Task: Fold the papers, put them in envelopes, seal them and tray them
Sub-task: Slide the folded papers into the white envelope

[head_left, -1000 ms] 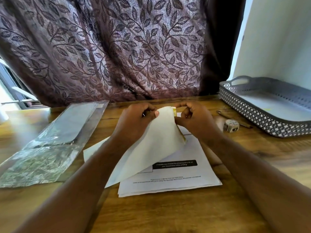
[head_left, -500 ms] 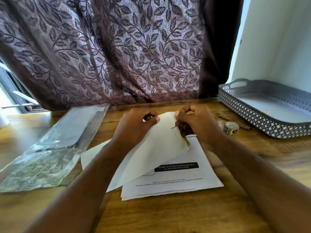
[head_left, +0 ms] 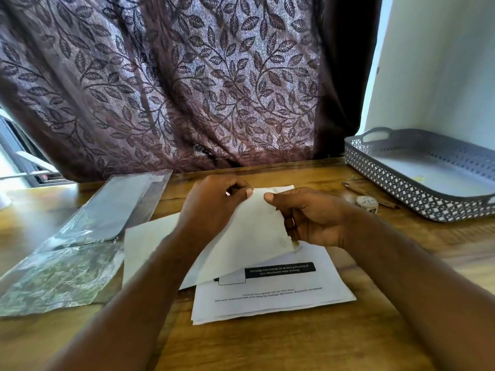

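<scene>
Right now I see both hands raised just above the middle of a wooden bench [head_left: 267, 349], holding a white envelope [head_left: 251, 236] between them. My left hand [head_left: 214, 204] pinches its far top edge between thumb and curled fingers. My right hand [head_left: 313, 218] grips its right side, thumb on the front near the top and fingers curled behind. The envelope tilts, its far edge lifted and its near edge dropping towards a stack of printed papers [head_left: 281, 298]; whether it touches the stack I cannot tell. At its lower right corner a small yellowish, translucent bit shows, too blurred to identify.

The stack lies flat on the bench below the hands, with a black bar of text and lines of small print that I cannot read. A plain white sheet [head_left: 150, 242] lies to its left, partly under my left forearm.

Further left lies a crinkled clear plastic wrapper [head_left: 80, 250]. At the far right stands a grey perforated tray [head_left: 401, 183] with a handle. Between the tray and my right hand sit a small roll of tape [head_left: 367, 204] and a thin pen [head_left: 356, 189]. A purple leaf-patterned curtain [head_left: 187, 89] hangs behind the bench, and a white wall [head_left: 442, 76] rises behind the tray.
</scene>
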The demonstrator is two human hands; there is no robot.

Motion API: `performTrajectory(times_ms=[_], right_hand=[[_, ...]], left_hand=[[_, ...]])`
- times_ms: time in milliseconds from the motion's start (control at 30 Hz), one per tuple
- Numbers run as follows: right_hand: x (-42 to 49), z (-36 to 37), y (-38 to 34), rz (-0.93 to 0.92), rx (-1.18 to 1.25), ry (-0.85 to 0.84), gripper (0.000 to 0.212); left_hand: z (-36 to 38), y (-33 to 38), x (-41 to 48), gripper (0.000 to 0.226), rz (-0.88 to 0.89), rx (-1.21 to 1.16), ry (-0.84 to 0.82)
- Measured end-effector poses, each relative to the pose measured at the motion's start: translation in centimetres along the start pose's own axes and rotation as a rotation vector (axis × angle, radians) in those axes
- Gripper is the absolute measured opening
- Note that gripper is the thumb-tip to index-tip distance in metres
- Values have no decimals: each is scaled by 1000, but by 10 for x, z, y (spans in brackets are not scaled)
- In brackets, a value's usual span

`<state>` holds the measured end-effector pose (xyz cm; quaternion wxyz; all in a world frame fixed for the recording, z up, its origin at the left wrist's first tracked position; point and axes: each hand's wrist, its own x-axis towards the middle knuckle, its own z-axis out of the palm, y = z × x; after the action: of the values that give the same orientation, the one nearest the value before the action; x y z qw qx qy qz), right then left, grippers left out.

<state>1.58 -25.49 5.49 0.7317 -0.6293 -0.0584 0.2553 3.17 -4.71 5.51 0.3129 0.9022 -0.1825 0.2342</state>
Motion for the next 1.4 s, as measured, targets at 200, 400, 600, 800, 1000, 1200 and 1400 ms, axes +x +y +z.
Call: performTrajectory(times_ms=[200,400,600,800,1000,1200,1400], right_hand=[[2,1,4,-19,46,-47,44],[4,3,10,-6,37,-128,46],[7,5,9,-23,96,-52,53],[7,-11,-4,-137,111,82,52],[7,-14,-6,-174,115,145,40],[6,-14,-8,-222,117,70,45],[-3,-11,-12,-276,75,-7,41]], left_hand=[[-2,6,-1,11,33,-4,7],[-2,10,-2,13,70,4,44],[-4,8,-6,36,170,129,118],[-7,6,-15,113,325,499,-83],[2,-8,-14,138,428,616,-162],[-1,-7,-15,132,434,647,-100],[-2,-7,-15,128,415,634,-56]])
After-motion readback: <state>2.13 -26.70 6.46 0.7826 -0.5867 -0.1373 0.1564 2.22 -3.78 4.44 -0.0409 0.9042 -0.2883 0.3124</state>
